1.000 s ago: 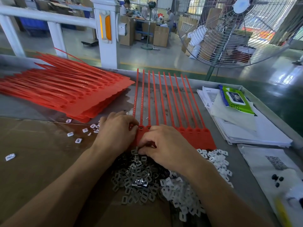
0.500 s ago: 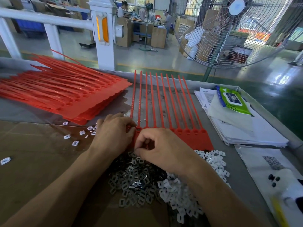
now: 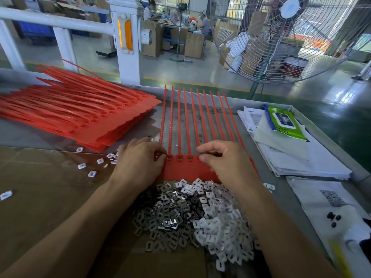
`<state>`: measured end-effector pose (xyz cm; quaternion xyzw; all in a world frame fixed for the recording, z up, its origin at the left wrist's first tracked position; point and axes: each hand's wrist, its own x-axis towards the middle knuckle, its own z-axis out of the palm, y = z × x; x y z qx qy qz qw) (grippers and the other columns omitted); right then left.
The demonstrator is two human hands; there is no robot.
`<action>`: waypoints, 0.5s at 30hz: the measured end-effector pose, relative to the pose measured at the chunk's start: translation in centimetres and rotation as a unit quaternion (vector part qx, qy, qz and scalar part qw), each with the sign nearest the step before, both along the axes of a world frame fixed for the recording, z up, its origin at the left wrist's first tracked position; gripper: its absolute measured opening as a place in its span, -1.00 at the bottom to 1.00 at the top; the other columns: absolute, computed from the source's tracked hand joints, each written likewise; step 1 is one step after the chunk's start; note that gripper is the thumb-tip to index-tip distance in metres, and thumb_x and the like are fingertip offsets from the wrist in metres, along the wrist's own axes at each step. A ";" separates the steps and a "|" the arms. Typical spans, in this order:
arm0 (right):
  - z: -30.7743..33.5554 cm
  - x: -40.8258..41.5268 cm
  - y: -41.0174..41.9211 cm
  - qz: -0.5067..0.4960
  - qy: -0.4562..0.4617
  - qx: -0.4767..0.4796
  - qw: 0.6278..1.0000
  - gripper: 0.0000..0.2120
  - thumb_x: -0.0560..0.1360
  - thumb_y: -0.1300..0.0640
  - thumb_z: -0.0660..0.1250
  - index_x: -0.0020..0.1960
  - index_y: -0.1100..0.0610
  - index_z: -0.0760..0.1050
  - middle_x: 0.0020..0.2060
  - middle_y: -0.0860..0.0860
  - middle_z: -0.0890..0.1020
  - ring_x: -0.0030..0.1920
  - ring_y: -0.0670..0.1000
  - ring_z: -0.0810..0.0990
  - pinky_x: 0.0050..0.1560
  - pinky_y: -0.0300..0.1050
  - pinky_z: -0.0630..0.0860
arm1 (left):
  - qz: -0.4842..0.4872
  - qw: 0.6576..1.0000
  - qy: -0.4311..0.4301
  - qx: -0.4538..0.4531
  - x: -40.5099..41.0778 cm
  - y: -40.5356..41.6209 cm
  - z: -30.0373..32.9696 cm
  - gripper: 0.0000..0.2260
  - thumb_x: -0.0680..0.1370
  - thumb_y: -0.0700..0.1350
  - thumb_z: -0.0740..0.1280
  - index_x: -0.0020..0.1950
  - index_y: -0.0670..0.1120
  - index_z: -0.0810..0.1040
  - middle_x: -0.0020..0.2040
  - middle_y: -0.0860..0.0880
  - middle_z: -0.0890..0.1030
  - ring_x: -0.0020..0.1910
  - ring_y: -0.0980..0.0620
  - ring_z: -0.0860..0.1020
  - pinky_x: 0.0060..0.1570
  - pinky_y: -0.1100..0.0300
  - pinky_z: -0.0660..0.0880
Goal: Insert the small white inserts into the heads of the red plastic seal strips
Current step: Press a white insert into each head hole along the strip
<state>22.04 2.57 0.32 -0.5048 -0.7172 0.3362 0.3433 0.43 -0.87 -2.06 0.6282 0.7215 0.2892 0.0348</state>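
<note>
Head view is showing the inserts (image 3: 200,215) lying nearest, heaped: light, stiff, likely best pinched by the edges. Beyond them, the left hand (image 3: 138,163) is pinching the strip heads (image 3: 180,159); the right hand (image 3: 222,159) is hovering curled, contents unclear. Seal strips (image 3: 190,117) are pointing away, flexible, lengthwise.

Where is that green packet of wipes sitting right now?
In the head view, the green packet of wipes lies at the right of the table, on top of the stack of papers, right of the red seal strips.
</note>
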 end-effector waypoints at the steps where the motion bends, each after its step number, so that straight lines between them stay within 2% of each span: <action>1: -0.2 0.2 0.4 -0.017 0.001 0.000 1.000 -0.82 0.55 0.18 0.48 0.02 -0.10 0.70 -0.08 -0.21 0.71 -0.14 -0.29 0.65 -0.04 -0.32 0.54 | -0.001 1.000 0.000 0.000 0.0 0.0 0.0 -0.86 0.58 0.05 0.34 0.09 0.17 0.66 0.08 0.15 0.57 0.22 0.00 0.45 0.30 -0.07 0.24; 5: -1.0 0.2 1.3 -0.032 -0.017 0.010 0.999 -0.84 0.54 0.22 0.49 -0.01 -0.04 0.70 -0.12 -0.17 0.71 -0.19 -0.36 0.62 -0.20 -0.47 0.47 | -0.002 1.000 -0.003 0.000 0.0 -0.1 -0.1 -0.86 0.58 0.05 0.35 0.09 0.17 0.66 0.08 0.15 0.56 0.21 0.01 0.44 0.30 -0.07 0.24; 10: -1.5 -0.1 1.7 -0.023 -0.052 0.033 0.998 -0.85 0.54 0.21 0.49 -0.01 -0.04 0.69 -0.14 -0.25 0.66 -0.10 -0.41 0.59 -0.12 -0.62 0.39 | 0.000 1.000 -0.004 0.005 0.1 0.1 0.0 -0.87 0.57 0.04 0.36 0.07 0.16 0.66 0.07 0.14 0.57 0.20 -0.01 0.45 0.28 -0.07 0.25; 15: -1.7 -0.4 2.0 -0.024 -0.089 0.042 0.995 -0.85 0.55 0.22 0.48 0.05 -0.01 0.70 -0.05 -0.17 0.69 -0.07 -0.32 0.58 -0.18 -0.64 0.38 | 0.001 1.000 -0.006 0.006 0.1 0.1 -0.2 -0.87 0.57 0.05 0.36 0.07 0.16 0.66 0.05 0.15 0.57 0.19 0.01 0.45 0.29 -0.06 0.25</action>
